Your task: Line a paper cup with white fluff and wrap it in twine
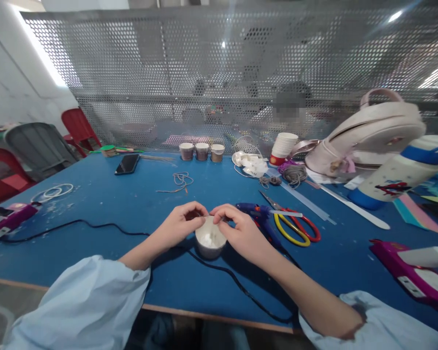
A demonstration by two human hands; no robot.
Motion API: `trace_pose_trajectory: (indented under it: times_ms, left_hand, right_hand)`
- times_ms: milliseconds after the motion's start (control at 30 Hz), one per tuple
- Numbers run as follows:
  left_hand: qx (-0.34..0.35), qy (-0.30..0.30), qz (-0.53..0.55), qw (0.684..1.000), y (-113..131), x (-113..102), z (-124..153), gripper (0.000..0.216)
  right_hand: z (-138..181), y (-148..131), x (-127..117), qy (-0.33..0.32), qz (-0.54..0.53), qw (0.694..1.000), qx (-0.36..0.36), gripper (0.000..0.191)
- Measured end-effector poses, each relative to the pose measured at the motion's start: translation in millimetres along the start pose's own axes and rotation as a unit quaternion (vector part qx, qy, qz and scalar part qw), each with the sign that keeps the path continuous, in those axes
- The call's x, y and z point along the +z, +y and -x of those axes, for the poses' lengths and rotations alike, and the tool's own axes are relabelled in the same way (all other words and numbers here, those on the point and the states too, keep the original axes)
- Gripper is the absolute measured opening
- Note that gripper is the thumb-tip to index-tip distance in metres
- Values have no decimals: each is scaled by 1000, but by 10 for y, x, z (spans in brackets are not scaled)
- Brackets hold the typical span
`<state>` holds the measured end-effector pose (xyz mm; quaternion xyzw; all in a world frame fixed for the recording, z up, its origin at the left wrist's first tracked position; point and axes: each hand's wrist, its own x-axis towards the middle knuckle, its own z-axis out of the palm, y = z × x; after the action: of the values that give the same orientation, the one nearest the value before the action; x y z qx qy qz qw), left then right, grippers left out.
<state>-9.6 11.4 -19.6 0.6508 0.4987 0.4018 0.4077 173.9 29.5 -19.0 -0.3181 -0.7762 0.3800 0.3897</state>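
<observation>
A small paper cup (210,240), white inside with a greyish outer wall, is between my hands near the table's front edge, its mouth tilted toward me. My left hand (182,223) pinches the far left part of its rim. On the far right part of the rim, the fingers of my right hand (237,228) are closed in the same way. Something pale lies in the bottom of the cup. Just right of my right hand are a blue glue gun (263,218) with a clear glue stick and scissors (297,228) with red and yellow handles.
Three covered cups (202,151) stand along the back, with a paper cup stack (283,148) farther right. A loose cord (180,182), a phone (127,164), grey yarn (294,174), a backpack (368,133) and a bottle (397,170) surround the work area. A black cable (237,282) crosses the blue table.
</observation>
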Motion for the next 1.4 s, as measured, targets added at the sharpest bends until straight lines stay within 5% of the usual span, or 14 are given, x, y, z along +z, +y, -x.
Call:
trace_pose_trajectory:
  times_ms: [533, 1000, 1300, 1400]
  left_hand:
    - [45, 5, 39, 998, 54, 17, 85, 18]
    - [154, -33, -174, 972, 134, 117, 287, 20]
    - [134, 58, -141, 979, 88, 177, 241, 2]
    - [131, 65, -122, 982, 97, 193, 202, 12]
  right_hand:
    - [-39, 11, -57, -4, -122, 983, 134, 5]
    - [-50, -55, -104, 4, -141, 977, 160, 6]
    - [-27, -56, -173, -7, -84, 985, 153, 8]
    - [-26, -61, -181, -15, -55, 990, 131, 9]
